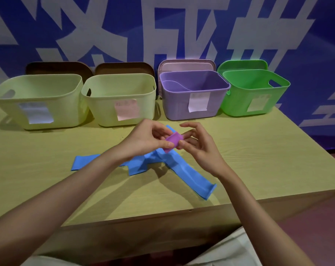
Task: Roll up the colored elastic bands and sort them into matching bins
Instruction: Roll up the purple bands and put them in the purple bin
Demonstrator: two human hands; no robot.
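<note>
While both hands (143, 140) pinch it, purple band (174, 141) roll axis up-right.

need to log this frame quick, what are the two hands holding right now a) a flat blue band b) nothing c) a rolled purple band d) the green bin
c: the left hand and right hand both pinch the small rolled purple band above the table, while the blue bands lie loose on the tabletop beneath.

Table (239, 160): bins (120, 98), blue bands (182, 169).
</note>
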